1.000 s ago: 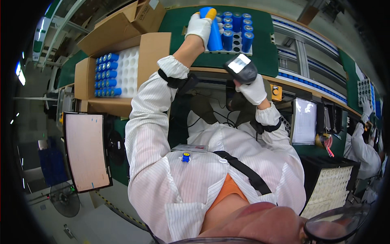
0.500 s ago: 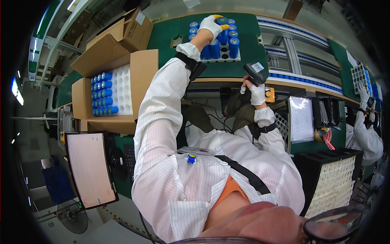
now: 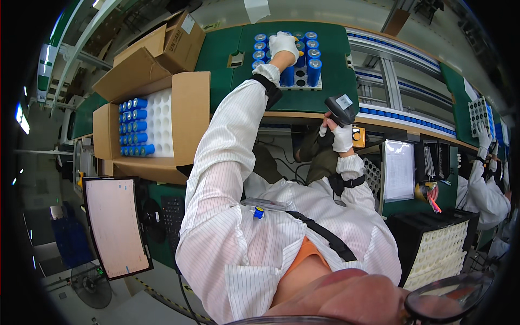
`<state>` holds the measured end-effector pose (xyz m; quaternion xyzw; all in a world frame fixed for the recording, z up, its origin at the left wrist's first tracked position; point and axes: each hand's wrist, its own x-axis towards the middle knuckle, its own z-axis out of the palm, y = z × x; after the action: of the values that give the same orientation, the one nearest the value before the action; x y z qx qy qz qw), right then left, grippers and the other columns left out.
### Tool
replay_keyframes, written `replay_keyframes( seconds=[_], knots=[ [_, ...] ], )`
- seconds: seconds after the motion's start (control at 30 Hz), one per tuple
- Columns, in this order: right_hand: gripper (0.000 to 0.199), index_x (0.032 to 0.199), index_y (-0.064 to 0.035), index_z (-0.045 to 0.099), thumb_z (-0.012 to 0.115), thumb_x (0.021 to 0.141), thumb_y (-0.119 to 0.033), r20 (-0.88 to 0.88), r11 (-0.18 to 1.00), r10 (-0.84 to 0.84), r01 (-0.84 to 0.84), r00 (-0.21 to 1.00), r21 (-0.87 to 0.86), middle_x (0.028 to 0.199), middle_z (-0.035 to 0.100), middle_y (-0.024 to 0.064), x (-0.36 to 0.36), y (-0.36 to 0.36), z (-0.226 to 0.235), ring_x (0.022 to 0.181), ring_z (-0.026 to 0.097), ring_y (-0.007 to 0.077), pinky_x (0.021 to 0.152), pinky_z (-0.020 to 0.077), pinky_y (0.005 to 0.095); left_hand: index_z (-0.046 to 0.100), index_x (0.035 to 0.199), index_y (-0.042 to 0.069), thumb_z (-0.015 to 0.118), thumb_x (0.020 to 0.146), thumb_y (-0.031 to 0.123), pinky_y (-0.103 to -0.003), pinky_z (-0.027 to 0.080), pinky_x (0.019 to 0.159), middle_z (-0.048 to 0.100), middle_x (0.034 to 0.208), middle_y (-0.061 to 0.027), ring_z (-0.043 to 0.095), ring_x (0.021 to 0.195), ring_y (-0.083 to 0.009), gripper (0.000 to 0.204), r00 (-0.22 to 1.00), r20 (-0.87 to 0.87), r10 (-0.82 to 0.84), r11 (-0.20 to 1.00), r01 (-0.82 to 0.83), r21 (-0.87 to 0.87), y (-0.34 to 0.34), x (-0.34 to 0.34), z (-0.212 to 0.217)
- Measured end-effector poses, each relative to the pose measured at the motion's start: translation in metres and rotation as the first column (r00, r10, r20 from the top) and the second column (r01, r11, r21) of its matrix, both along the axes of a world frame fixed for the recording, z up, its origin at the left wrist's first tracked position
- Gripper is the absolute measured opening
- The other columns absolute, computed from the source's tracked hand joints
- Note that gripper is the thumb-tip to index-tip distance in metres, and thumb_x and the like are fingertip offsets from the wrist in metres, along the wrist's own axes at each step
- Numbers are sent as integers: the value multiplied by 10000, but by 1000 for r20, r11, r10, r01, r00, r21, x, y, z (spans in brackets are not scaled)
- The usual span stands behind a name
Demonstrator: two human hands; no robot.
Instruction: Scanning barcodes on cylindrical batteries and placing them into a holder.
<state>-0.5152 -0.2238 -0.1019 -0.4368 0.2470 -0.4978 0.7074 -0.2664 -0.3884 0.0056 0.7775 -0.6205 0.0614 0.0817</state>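
Note:
My left hand (image 3: 284,46), in a white glove with yellow fingertips, reaches over a block of blue cylindrical battery cells (image 3: 314,72) on the far bench. Its fingers are bent down around the top of a blue cell; the palm side is hidden. Upright cells stand in a white tray with round holes (image 3: 301,85), a few holes showing at its near edge. In my right hand (image 3: 342,136), also gloved, is a black handheld scanner (image 3: 340,110), held by its handle just off the bench's near edge.
On the left, an open cardboard box (image 3: 190,116) holds several blue cells in white foam; another carton (image 3: 183,46) is behind it. Rails with blue cells (image 3: 406,112) run to the right. A monitor (image 3: 118,227) stands lower left. A co-worker's gloved hand (image 3: 483,135) is far right.
My left hand has come down and nearer over the cells, covering more of the tray's left part. My right hand keeps the scanner in nearly the same place. The view has shifted slightly.

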Motion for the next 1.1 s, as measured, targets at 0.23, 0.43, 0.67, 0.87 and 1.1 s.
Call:
replay_keyframes(
  seconds=[0.23, 0.43, 0.67, 0.87, 1.1],
  knots=[
    [222, 1106, 28, 616, 647, 891, -20, -11, 1000, -6, 6, 1000, -19, 817, 651, 78, 0, -1, -3, 693, 628, 153, 669, 521, 283, 719, 1160, 131, 751, 781, 543, -387, 454, 918, 605, 1227, -111, 571, 1128, -310, 561, 993, 85, 77, 989, -87, 117, -6, -8, 4],
    [227, 1108, 28, 619, 650, 889, -24, -35, 999, -20, 19, 999, -27, 820, 652, 75, 1, -1, -4, 709, 629, 151, 679, 521, 281, 718, 1181, 176, 740, 784, 531, -382, 451, 949, 587, 1267, -113, 556, 1153, -318, 533, 993, 76, 87, 983, -98, 154, -2, -12, 12],
    [201, 1077, 6, 594, 641, 900, -77, -117, 998, -27, 20, 993, -62, 797, 611, 67, 1, 1, 1, 699, 597, 155, 677, 503, 290, 707, 1214, 190, 724, 792, 544, -354, 429, 962, 589, 1266, -118, 556, 1155, -297, 551, 992, 70, 102, 979, -112, 169, -1, -12, 14],
    [197, 1075, 10, 595, 641, 901, -72, -75, 999, -14, 11, 997, -44, 794, 615, 72, 3, 0, 6, 684, 601, 162, 649, 503, 290, 710, 1199, 176, 749, 790, 493, -367, 413, 994, 600, 1251, -117, 557, 1165, -282, 519, 993, -5, 118, 982, -116, 147, 6, -13, 23],
    [202, 1083, 20, 600, 643, 901, -56, -84, 997, -34, 28, 996, -74, 791, 631, 79, 4, 0, 5, 672, 611, 165, 638, 502, 287, 719, 1084, 44, 779, 794, 376, -404, 497, 951, 662, 1154, -190, 633, 1069, -360, 445, 940, -298, -166, 967, 96, -237, 117, -4, 102]
  ],
)
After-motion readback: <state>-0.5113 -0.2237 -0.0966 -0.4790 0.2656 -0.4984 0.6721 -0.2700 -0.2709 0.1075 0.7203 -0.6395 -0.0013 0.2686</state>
